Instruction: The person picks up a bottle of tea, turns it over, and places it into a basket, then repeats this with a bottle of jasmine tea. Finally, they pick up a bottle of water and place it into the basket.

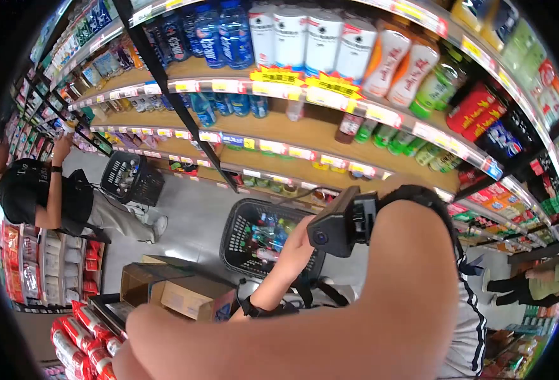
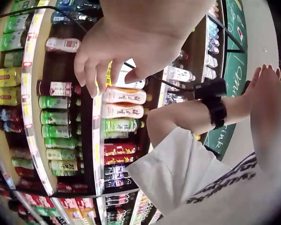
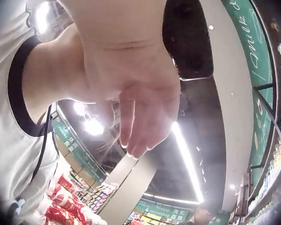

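Note:
The right hand (image 1: 355, 323) looms large and blurred across the bottom of the head view, very close to that camera. In the right wrist view, the fingers of the right hand (image 3: 145, 103) extend with nothing visible in them. Beyond it, the left hand (image 1: 295, 250) is over the near side of a black basket (image 1: 232, 244) of bottles, partly covered by the right wrist's camera (image 1: 336, 221). In the left wrist view the left hand (image 2: 126, 47) hangs with loosely bent fingers, empty, before shelved bottles (image 2: 124, 96). The right hand (image 2: 264, 77) is raised there near the head.
Drink shelves (image 1: 210, 85) curve along the far side. Cardboard boxes (image 1: 184, 297) and red-and-white packs (image 1: 77, 335) stand at lower left. Another person (image 1: 45, 190) is at the left near a second basket (image 1: 131, 177); someone else (image 1: 539, 282) stands far right. A black cable (image 2: 79, 23) crosses.

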The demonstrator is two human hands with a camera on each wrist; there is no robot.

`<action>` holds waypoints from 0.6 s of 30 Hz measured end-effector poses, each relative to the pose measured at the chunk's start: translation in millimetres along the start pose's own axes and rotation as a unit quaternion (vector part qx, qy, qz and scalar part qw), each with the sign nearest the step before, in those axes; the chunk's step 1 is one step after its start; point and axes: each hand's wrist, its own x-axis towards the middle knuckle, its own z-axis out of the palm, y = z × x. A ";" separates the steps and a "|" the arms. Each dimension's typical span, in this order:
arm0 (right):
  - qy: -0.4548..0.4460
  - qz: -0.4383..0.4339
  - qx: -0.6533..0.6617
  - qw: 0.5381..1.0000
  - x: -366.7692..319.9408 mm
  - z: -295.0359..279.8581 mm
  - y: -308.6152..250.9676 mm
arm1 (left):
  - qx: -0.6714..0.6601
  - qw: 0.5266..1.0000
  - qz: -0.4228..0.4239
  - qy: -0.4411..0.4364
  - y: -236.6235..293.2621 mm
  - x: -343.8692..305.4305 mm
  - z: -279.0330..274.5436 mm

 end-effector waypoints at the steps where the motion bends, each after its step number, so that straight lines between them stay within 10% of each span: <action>1: -0.004 0.003 -0.005 1.000 -5.0 -5.5 -16.4 | -0.029 0.999 -0.012 -0.006 -12.9 -4.5 11.0; 18: -0.104 0.147 -0.263 0.948 -50.0 -72.3 -218.3 | 0.019 0.991 0.001 -0.130 -27.2 -46.0 110.8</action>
